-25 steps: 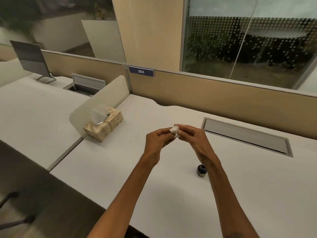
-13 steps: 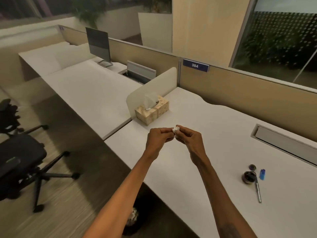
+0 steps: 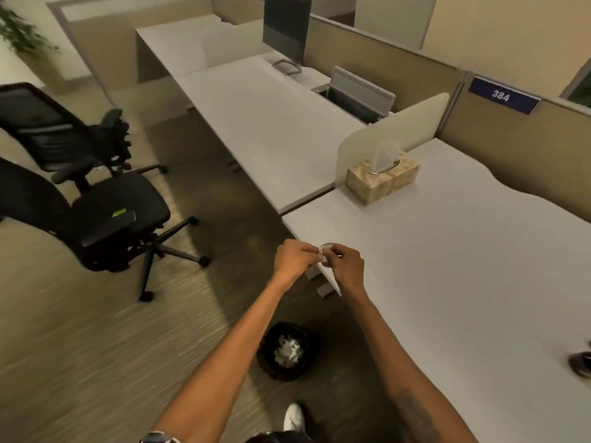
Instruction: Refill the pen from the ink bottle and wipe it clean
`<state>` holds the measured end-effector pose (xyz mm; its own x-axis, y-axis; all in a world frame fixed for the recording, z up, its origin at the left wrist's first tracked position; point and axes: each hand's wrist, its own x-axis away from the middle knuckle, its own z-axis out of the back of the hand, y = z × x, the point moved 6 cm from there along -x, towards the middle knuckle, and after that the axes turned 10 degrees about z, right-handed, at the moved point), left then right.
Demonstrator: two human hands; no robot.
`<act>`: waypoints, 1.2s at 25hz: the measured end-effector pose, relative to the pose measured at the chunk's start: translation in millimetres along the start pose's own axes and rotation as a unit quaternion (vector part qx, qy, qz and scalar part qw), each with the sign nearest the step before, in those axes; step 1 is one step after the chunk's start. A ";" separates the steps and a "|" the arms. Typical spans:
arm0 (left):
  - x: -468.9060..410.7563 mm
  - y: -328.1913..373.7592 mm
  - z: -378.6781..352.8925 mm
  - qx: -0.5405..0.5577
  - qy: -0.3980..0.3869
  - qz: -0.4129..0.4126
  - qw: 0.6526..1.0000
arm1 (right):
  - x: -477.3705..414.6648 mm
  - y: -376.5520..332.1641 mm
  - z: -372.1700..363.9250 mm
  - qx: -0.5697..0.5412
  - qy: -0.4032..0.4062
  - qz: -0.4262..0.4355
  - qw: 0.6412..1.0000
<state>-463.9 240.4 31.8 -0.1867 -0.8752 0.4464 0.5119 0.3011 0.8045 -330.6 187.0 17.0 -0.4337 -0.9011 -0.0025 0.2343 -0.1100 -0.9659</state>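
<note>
My left hand [image 3: 292, 259] and my right hand [image 3: 347, 266] meet over the left corner of the white desk [image 3: 463, 266]. Between their fingertips they pinch a small crumpled white tissue [image 3: 323, 251]. The ink bottle [image 3: 580, 362] is a dark blurred shape on the desk at the far right edge of the view. The pen is out of view.
A black waste bin [image 3: 287, 351] holding white crumpled tissues stands on the floor below my forearms. A tissue box [image 3: 382, 182] sits at the desk's back left by a divider. Two black office chairs [image 3: 105, 215] stand on the floor to the left.
The view has swung left and down, so the bottle and pen slid to the right edge and the bin came into sight. My hands stay together on the tissue, now over the desk's corner.
</note>
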 end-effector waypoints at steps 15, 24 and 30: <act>-27.7 -229.6 43.3 0.099 -0.020 0.277 0.956 | 37.8 136.7 -101.4 0.048 -0.119 -0.240 0.962; -35.8 -246.4 47.5 0.116 0.003 0.287 0.951 | 36.6 152.4 -132.3 0.118 -0.182 -0.259 0.941; -38.1 -227.2 48.9 0.139 0.051 0.261 0.954 | 27.8 148.5 -121.4 0.084 -0.172 -0.227 0.955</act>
<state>-614.1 223.8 -148.8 0.1221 -0.6069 0.7854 0.2683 0.7820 0.5626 -413.5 196.5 -157.9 -0.2195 -0.8261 0.5189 0.2386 -0.5612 -0.7925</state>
